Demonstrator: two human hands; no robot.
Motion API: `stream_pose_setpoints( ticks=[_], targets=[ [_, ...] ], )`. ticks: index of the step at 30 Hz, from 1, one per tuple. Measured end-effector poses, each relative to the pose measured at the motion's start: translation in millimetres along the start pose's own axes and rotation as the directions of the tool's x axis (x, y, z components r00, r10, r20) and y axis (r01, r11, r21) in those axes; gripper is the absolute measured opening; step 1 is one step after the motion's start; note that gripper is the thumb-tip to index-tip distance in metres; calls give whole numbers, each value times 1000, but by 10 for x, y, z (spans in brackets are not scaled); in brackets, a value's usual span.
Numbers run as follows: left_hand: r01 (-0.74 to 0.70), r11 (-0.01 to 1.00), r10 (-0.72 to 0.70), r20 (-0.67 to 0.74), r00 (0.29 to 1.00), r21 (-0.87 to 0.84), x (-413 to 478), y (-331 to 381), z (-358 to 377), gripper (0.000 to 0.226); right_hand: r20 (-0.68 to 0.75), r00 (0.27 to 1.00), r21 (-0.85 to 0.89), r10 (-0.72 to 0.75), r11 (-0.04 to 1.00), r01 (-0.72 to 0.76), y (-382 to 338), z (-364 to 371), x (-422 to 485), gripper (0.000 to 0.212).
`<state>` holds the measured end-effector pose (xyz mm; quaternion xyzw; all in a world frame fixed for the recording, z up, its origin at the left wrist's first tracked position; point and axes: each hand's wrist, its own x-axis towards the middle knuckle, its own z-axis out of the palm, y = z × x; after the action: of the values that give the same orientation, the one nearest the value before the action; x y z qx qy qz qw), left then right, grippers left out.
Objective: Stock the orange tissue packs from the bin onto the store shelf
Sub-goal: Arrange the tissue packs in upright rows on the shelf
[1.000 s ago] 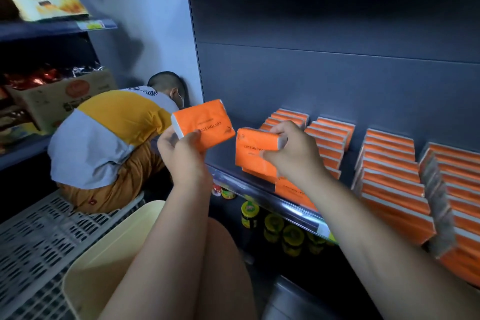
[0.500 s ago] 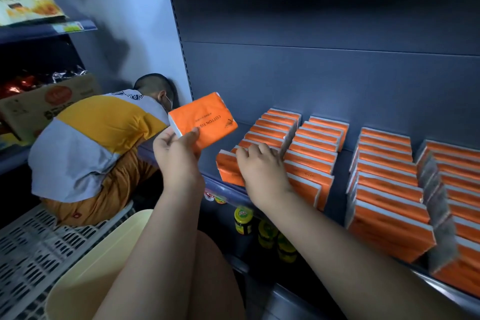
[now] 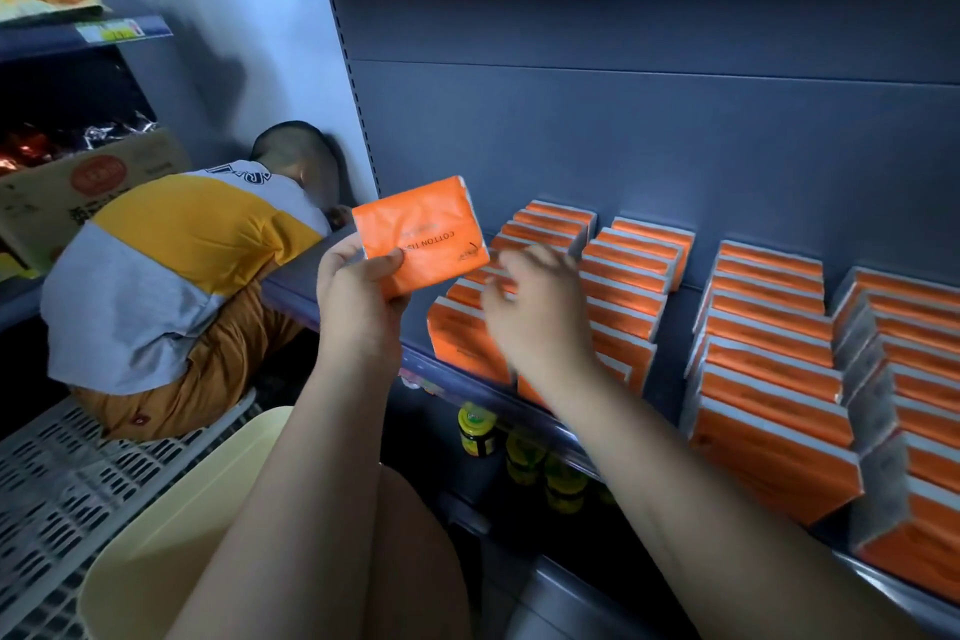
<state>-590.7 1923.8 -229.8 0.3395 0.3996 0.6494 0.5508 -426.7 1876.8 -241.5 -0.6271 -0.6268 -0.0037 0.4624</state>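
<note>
On the dark grey metal store shelf (image 3: 675,307), our left hand (image 3: 358,307) pinched a flat orange plastic-wrapped tissue pack (image 3: 421,237); our right hand (image 3: 540,312), blurred with fingers loosely spread, hovered over the shelved rows of orange tissue packs (image 3: 618,286).

dark store shelf (image 3: 680,312), rows of orange tissue packs (image 3: 769,353)

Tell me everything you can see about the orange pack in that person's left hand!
The orange tissue pack is a flat, soft rectangle in shiny, slightly crinkled plastic wrap, with dark "COTTON" lettering that appears upside down. It is held up and tilted, above the shelf's leftmost row of packs. The left hand pinches its lower left corner, thumb on the front. Nothing else clearly touches it.
</note>
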Motion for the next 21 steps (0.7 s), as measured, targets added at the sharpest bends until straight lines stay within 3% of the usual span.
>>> stream_pose_setpoints(
  ticks=[1,3,7,9,17,18,21],
  targets=[
    [0,1000,-1,45,999,20,-12,-7,38,68,1,991,255,135,958,-131,13,-84,65,42],
    [-14,998,8,94,996,66,-47,-41,137,65,126,945,520,301,791,-321,8,-269,178,50],
    [-115,981,98,112,989,157,-18,-189,516,39,109,953,403,283,864,-302,184,-459,326,59],
    [-191,944,174,83,981,268,60,-303,752,25,106,933,431,344,830,-355,309,-500,407,53],
    [-304,701,176,257,950,645,684,-552,1361,26,233,874,427,426,763,-486,839,-517,783,62],
    [-304,702,135,299,945,644,764,-528,1406,32,239,870,437,430,753,-492,866,-497,831,64],
    [-222,826,41,336,941,519,929,-528,1493,38,217,882,491,419,734,-470,969,-364,981,71]
  ],
)
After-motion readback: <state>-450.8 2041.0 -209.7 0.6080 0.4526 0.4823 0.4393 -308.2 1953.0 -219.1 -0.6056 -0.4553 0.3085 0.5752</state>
